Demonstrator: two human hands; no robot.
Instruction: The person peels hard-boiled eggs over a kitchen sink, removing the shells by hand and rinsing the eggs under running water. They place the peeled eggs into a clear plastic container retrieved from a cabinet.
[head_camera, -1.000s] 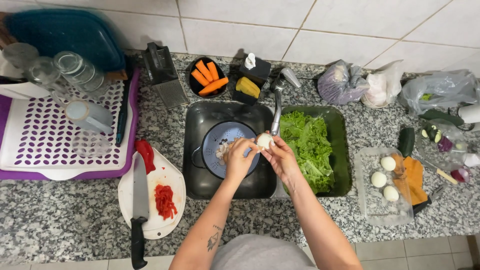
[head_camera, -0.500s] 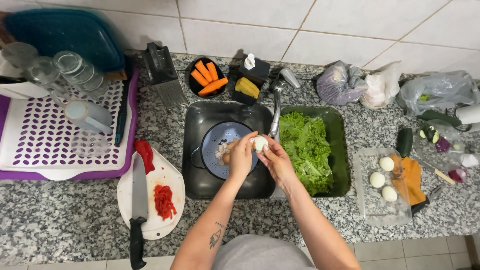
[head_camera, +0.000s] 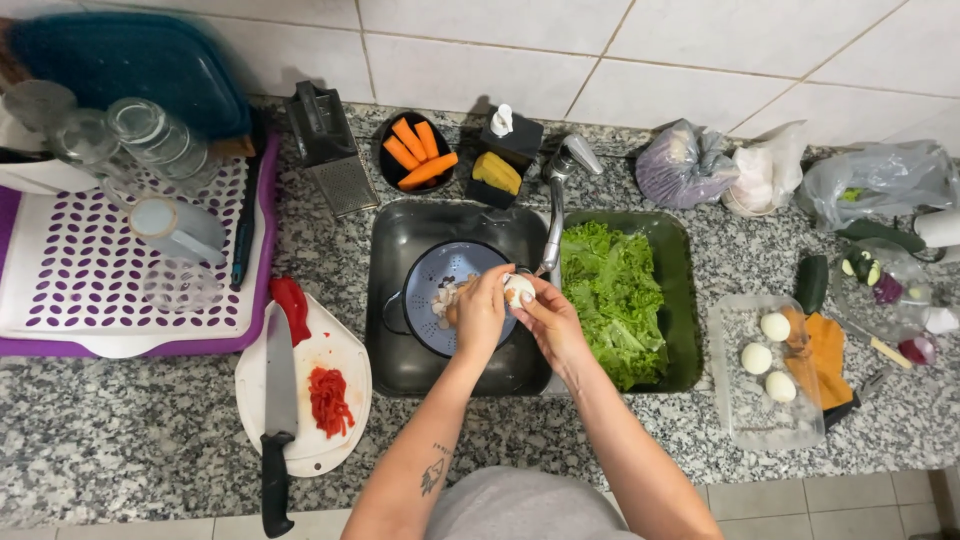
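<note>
knife (head_camera: 278, 400) on board (head_camera: 345, 440) | left hand (head_camera: 481, 312) and right hand (head_camera: 548, 318) both grip egg (head_camera: 518, 290) over colander (head_camera: 425, 300) in sink (head_camera: 395, 360) | step: likely peeling shell | peeled eggs in tray (head_camera: 740, 420), right

Four eggs: one (head_camera: 518, 289) held, three (head_camera: 775, 327) in a tray (head_camera: 745, 420). Three carrot pieces (head_camera: 417, 152). One knife (head_camera: 278, 400). One grater (head_camera: 330, 150). Three plastic bags (head_camera: 690, 165).

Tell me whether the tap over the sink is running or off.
Cannot tell: no stream shows below the tap, but the hands cover the space under its spout.
</note>
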